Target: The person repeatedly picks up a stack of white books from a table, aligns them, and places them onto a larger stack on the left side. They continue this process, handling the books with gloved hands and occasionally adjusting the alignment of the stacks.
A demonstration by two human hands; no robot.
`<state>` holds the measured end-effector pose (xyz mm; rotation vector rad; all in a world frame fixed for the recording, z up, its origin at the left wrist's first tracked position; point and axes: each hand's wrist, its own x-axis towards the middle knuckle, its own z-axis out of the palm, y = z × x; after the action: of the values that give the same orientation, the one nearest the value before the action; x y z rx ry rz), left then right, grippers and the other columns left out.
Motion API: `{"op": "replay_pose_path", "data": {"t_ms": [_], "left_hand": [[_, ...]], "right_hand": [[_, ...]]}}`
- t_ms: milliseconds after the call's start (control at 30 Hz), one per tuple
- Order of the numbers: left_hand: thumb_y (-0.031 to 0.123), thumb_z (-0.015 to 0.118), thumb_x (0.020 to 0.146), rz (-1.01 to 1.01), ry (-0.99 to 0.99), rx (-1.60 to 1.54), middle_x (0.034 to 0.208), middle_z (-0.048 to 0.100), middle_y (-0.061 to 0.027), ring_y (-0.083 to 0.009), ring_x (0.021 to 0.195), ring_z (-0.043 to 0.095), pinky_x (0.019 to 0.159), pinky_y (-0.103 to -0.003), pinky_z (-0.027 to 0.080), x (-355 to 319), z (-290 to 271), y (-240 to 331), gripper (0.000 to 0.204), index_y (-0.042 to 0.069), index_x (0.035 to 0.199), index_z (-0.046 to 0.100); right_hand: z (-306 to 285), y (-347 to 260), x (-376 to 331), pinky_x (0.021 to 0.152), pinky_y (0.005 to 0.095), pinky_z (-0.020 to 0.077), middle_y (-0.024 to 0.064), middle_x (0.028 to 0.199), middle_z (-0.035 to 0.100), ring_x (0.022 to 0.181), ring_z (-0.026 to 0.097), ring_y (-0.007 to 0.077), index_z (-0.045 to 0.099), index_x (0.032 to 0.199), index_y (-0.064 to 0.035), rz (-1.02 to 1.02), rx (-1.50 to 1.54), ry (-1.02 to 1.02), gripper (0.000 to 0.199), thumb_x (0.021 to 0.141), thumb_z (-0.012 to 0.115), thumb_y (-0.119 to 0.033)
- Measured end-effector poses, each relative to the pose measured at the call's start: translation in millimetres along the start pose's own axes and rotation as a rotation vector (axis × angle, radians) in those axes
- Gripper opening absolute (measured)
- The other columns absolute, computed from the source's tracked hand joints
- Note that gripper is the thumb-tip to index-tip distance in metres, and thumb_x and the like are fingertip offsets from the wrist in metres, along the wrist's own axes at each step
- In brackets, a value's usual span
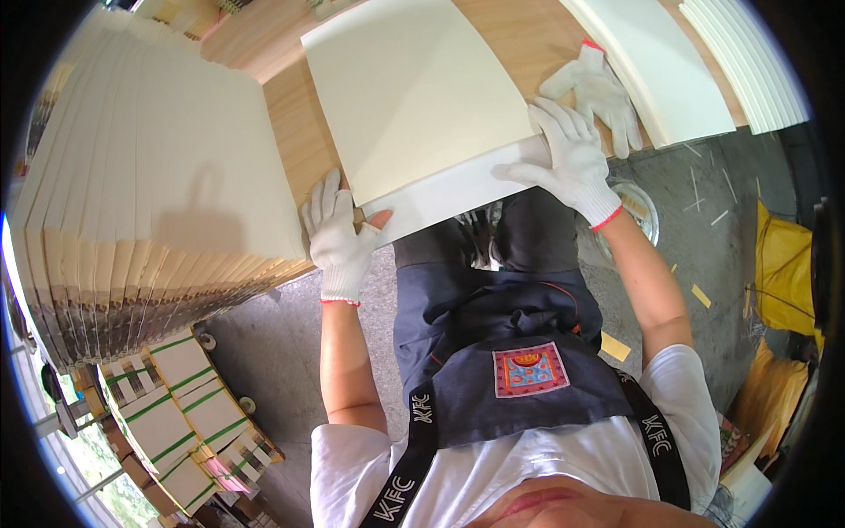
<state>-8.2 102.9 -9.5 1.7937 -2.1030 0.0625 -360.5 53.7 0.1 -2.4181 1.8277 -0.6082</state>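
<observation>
A large cream board or sheet (pixel 414 92) lies on the wooden table (pixel 304 132) before me. Along its near edge runs a white strip (pixel 444 194), which reaches past the table edge; whether it is a fold or a separate sheet, I cannot tell. My left hand (pixel 339 233), in a white knit glove with the thumb tip bare, rests at the strip's left end, fingers spread. At the right end my gloved right hand (pixel 568 158) lies with fingers stretched out and thumb along the strip. Just beyond it lies a loose white glove (pixel 600 92) with a red cuff.
Tall cream boards (pixel 167 150) stand in a dense row at the left. White stacked sheets (pixel 656 70) and a ridged white stack (pixel 748 62) sit at the right. Below are a bucket (pixel 647 211), floor scraps, a yellow bag (pixel 783 268) and a green-strapped pallet stack (pixel 185 414).
</observation>
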Motion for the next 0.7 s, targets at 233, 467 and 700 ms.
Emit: {"op": "replay_pose_path", "data": {"t_ms": [233,467,700], "left_hand": [[0.041,0.08,0.078,0.024,-0.038,0.009,0.148,0.048,-0.0204,-0.041,0.136,0.042,0.114,-0.046,0.032,1.8,-2.9,0.3,0.071,-0.003,0.129,0.059],[0.04,0.081,0.074,0.028,-0.014,-0.018,0.144,0.05,-0.0179,-0.0384,0.133,0.042,0.113,-0.048,0.031,1.9,-1.6,-3.5,0.069,-0.003,0.124,0.06],[0.047,0.077,0.079,-0.022,-0.088,0.027,0.15,0.047,-0.0185,-0.037,0.14,0.038,0.116,-0.045,0.03,4.3,-7.0,1.2,0.075,-0.002,0.132,0.057]], "right_hand": [[2.6,3.8,-0.8,0.118,0.049,0.0263,0.0158,0.149,0.046,0.139,0.039,0.0369,0.048,0.143,-0.0037,-0.01,-0.043,-0.001,0.102,0.074,0.067,-0.076],[1.4,-4.6,3.3,0.118,0.0462,0.0264,0.0138,0.152,0.044,0.141,0.038,0.034,0.044,0.148,-0.0048,0.031,-0.072,-0.07,0.104,0.075,0.065,-0.076],[3.4,-3.2,1.5,0.119,0.0455,0.0243,0.0106,0.155,0.04,0.144,0.034,0.0322,0.042,0.151,-0.0117,0.067,-0.058,-0.086,0.096,0.077,0.069,-0.067]]}}
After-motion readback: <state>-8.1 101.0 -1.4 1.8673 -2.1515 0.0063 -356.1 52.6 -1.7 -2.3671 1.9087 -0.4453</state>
